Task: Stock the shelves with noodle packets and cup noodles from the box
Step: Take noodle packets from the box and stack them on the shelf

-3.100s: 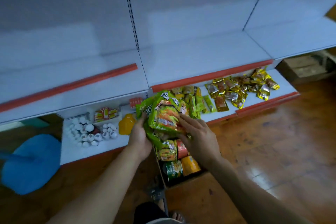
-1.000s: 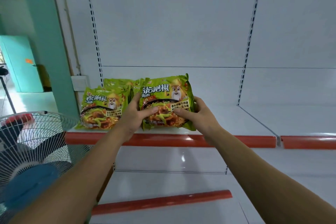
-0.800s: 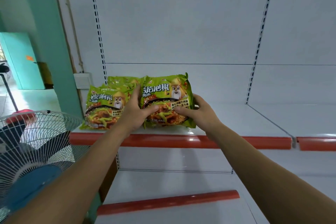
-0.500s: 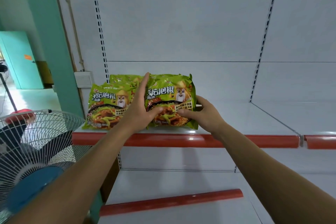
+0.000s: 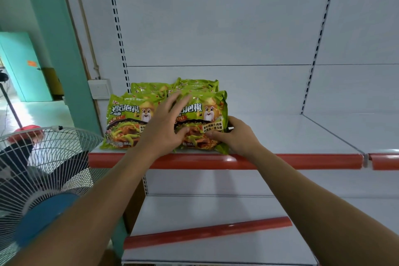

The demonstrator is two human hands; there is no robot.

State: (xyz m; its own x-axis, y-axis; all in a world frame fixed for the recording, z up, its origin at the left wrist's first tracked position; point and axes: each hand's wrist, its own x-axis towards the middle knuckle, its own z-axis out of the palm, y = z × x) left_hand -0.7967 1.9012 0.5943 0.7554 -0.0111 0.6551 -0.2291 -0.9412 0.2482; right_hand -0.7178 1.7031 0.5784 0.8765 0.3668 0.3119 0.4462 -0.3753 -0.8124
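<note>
**A:** Right hand (image 5: 236, 136) first: thumb across the front of the green noodle packet (image 5: 207, 119), fingers wrapped behind its right edge. That's a clasp on the packet, low on its right side.

**B:** And the left hand (image 5: 166, 127)?

**A:** Spread flat, fingers fanned wide and pointing up the printed face, thumb low across the noodle picture. It lies over the packet's left half rather than closing round it. Nothing pinched there.

**B:** How's the packet sitting?

**A:** On its bottom edge at the front of the upper shelf (image 5: 280, 136), just behind the red price strip (image 5: 280, 161). It leans back, printed face toward the camera, lettering upright. Long axis runs left to right along the shelf front, and the lower right corner dips to the strip.

**B:** Neighbours?

**A:** A second green packet (image 5: 126, 123) just beside it on the left, same pose, face out, long side along the shelf. Whether the two touch I can't tell, the left hand hides the seam. Behind both, the tops of more green packets (image 5: 194, 84) show, toward the white back panel (image 5: 216, 28).

**B:** Wider out?

**A:** Bare white shelf to the right of the packets. Lower shelf (image 5: 205, 211) below with its own red strip. At the left, a fan (image 5: 43, 179) with a white wire guard and blue hub, standing beside a teal pillar (image 5: 64, 49).
</note>
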